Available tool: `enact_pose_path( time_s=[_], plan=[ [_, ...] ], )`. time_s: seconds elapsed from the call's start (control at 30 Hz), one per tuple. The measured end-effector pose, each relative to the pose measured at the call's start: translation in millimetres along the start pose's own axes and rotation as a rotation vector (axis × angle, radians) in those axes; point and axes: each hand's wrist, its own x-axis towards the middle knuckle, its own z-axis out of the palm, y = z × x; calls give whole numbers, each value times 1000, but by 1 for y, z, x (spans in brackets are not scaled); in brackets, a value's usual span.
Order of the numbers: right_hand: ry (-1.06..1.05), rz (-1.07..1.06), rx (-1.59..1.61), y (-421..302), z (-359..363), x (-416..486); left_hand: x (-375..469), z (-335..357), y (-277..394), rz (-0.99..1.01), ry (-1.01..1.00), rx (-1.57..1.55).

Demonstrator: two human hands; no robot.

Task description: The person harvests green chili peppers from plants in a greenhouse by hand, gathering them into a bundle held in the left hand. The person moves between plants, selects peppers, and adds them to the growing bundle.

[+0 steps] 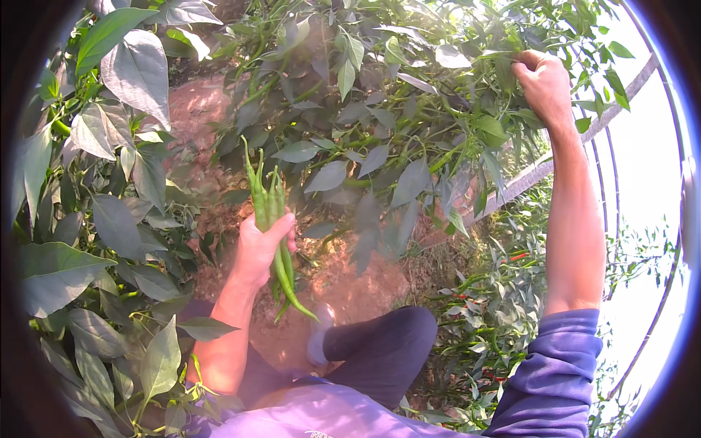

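Observation:
My left hand [263, 241] is closed around a bunch of long green chili peppers [272, 205], whose ends stick out above and below the fist. At the upper right, my right hand [534, 68] reaches into the foliage of a chili pepper plant [405, 115], with thumb and forefinger pinched together at a leafy stem. What lies between those fingertips is hidden by the leaves. More green peppers [449, 159] hang among the leaves below and left of my right hand.
Large-leaved pepper plants [118, 224] crowd the left side. Reddish soil [356, 279] lies between the rows. A pale pole or pipe [515, 189] slants across the right, near curved dark hoops. Plants at lower right bear some red peppers [517, 257]. My bent leg [383, 345] is below.

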Motion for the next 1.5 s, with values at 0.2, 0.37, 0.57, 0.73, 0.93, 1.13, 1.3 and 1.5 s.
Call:
enact_pose_path(
  time_s=[0.2,0.37,0.57,0.73,0.93,1.13,1.3,1.5],
  plan=[
    [-423,67,-137,31,27,34,0,-1,0,20,6,43],
    [-269,171,49,36,61,29,0,0,2,11,30,89],
    [-355,274,181,47,64,36,-4,0,2,-54,53,85],
    [-251,170,-3,54,68,40,-1,-1,-1,6,53,100],
    [-447,403,449,46,66,28,-3,-1,-1,-12,77,106],
    [-517,436,714,46,59,22,-4,-4,-1,-17,84,109],
    [-322,324,610,47,53,24,-3,-7,-5,-11,74,151],
    [-80,6,311,40,42,21,-3,-8,-7,-23,82,155]
  ],
)
